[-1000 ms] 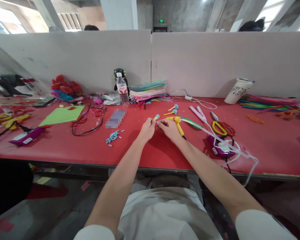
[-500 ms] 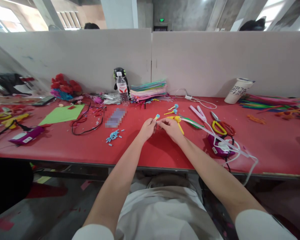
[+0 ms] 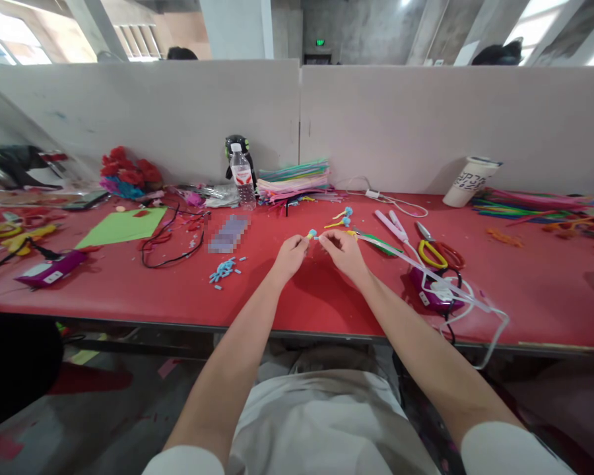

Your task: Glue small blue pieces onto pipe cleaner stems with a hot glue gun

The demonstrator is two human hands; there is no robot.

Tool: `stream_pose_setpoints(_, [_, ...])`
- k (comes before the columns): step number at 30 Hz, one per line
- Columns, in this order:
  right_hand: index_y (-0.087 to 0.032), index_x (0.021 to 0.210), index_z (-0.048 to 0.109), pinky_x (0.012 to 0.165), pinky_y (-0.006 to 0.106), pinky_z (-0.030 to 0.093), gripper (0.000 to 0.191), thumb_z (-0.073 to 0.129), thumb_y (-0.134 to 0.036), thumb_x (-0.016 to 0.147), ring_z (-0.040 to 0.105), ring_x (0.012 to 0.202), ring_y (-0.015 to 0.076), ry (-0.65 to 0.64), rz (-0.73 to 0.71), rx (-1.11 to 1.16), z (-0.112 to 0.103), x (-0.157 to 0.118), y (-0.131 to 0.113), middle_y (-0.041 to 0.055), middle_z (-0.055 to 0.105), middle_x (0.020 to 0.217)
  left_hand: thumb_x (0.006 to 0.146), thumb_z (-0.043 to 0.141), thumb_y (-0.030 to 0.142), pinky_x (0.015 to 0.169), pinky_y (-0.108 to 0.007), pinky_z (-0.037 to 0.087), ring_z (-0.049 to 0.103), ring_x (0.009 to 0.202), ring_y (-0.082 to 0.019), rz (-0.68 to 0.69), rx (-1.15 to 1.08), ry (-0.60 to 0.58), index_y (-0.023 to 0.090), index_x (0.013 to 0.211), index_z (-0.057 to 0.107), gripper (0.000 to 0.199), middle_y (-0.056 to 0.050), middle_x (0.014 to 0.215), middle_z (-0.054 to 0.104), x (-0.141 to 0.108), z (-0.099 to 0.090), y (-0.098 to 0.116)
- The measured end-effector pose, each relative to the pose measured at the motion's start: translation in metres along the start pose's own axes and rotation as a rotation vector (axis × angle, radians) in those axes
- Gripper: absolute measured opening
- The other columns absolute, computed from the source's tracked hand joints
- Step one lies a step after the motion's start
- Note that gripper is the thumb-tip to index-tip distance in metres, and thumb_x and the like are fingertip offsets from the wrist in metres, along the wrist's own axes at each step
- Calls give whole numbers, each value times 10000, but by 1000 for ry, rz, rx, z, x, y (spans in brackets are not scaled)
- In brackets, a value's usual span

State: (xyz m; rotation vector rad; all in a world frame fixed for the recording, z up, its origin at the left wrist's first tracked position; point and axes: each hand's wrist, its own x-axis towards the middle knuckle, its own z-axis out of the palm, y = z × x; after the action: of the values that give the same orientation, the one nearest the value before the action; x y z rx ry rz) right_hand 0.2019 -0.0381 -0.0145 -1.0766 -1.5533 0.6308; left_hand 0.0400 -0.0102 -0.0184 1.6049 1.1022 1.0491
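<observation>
Near the middle of the red table, my left hand pinches a small yellow stem with a light blue tuft at its top. My right hand is just to its right, fingertips closed on a small light blue piece beside the tuft. Two similar blue-and-yellow pieces lie behind my right hand. A little pile of short blue pieces rests left of my left hand. Part of a yellow tool shows behind my right hand, mostly hidden by it.
Scissors, a pink tool and a purple power strip with cables lie to the right. A bottle and bundled pipe cleaners stand at the back. Green paper lies left; a cup is back right.
My right hand has moved slightly, and a light blue piece now shows at its fingertips. The yellow tool behind it is more covered. My left hand keeps its hold on the stem.
</observation>
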Motion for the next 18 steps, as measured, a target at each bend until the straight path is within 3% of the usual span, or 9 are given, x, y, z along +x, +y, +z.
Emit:
stream_pose_setpoints(7, [-190, 852, 618, 719, 314, 470, 263, 532, -437, 882, 605, 770, 186, 13, -78, -105, -1, -1, 0, 56, 673, 851, 867, 459, 401, 566, -242, 327, 427, 565, -113, 70, 142, 39, 176, 657, 488, 310, 16, 575, 471, -2, 0, 1])
stream_pose_setpoints(18, [-201, 850, 621, 713, 328, 466, 304, 505, -478, 892, 607, 770, 202, 7, -62, -137, 0, -2, -2, 60, 677, 845, 873, 473, 374, 600, -242, 338, 463, 621, -116, 106, 200, 36, 166, 686, 523, 283, 6, 641, 520, -2, -1, 1])
